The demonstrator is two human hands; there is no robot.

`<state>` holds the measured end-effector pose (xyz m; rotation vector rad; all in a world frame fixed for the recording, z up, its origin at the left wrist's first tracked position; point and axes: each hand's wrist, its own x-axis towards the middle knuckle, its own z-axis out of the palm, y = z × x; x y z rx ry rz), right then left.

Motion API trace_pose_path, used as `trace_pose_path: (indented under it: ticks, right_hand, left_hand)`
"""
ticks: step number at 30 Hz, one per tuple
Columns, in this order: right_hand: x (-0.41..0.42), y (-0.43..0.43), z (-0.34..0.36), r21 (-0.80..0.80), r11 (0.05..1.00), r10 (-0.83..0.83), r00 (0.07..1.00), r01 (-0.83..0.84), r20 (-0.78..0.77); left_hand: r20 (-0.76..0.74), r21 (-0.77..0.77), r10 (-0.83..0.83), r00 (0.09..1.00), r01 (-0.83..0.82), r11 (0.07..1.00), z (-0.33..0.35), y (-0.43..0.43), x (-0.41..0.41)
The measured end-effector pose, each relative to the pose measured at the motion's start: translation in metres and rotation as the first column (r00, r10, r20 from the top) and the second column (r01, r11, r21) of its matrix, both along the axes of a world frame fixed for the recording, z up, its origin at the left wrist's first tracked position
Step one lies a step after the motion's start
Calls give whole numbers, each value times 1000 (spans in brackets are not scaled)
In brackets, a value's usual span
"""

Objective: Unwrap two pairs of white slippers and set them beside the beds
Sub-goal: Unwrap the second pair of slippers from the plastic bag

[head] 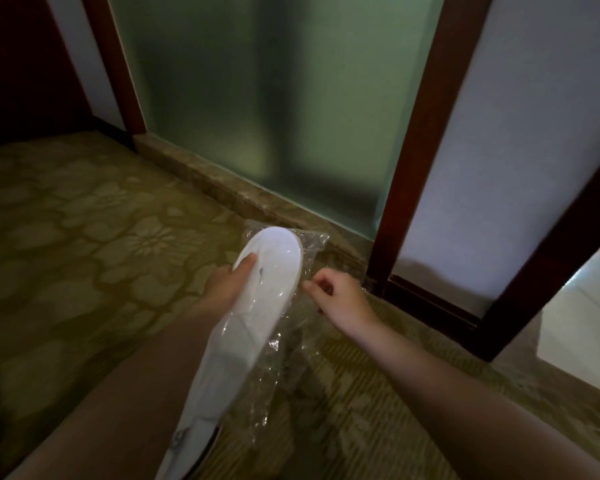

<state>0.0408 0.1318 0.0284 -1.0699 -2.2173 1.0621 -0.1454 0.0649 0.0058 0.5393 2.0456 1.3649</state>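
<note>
A pair of white slippers (257, 306) in a clear plastic wrapper (284, 368) is held in the air above the carpet, long axis running from bottom centre up toward the glass door. My left hand (231, 282) grips the slippers from the left, thumb on top. My right hand (336, 296) pinches the loose clear plastic on the right side of the slippers. The plastic hangs crumpled below and beside them. No bed shows in this view.
Floral olive carpet (84, 254) covers the floor. A frosted glass door (278, 98) with dark wooden frame (416, 168) stands ahead over a stone threshold (222, 188). A white wall panel (516, 150) and a lit tiled area (582, 306) lie to the right.
</note>
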Motion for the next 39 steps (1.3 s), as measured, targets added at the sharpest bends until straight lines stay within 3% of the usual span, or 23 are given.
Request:
trace_pose_path:
  ticks: [3, 7, 12, 17, 20, 25, 33, 36, 39]
  right_hand:
    - [9, -1, 8, 281, 959, -62, 995, 38, 78]
    - [18, 5, 10, 509, 861, -67, 988, -12, 136]
    - [26, 13, 1, 595, 793, -14, 974, -127, 226]
    - [27, 15, 0, 737, 662, 64, 989, -141, 132]
    - [25, 13, 3, 644, 761, 51, 997, -75, 56]
    - [27, 15, 5, 342, 933, -90, 993, 110, -72]
    - [22, 23, 2, 25, 940, -327, 921, 340, -211]
    - [25, 20, 7, -21, 967, -255, 951, 255, -173]
    - [26, 14, 10, 179, 982, -81, 995, 68, 63]
  left_hand:
    - [-100, -31, -15, 995, 12, 999, 2, -7, -5]
    - [-206, -55, -60, 977, 50, 997, 1, -11, -6]
    - [-275, -114, -205, 939, 180, 977, -1, -11, -7]
    - [-324, -128, -298, 898, 271, 954, -2, -12, -1]
    - [-342, -152, -316, 885, 280, 948, -2, -11, -1]
    - [-323, -151, -356, 877, 323, 934, -4, -12, 3]
    - [-364, -126, -360, 859, 338, 933, -8, -12, 5]
    - [-364, -127, -357, 860, 334, 934, -11, -12, 5]
    - [-397, -152, -374, 838, 342, 927, -17, -13, 2]
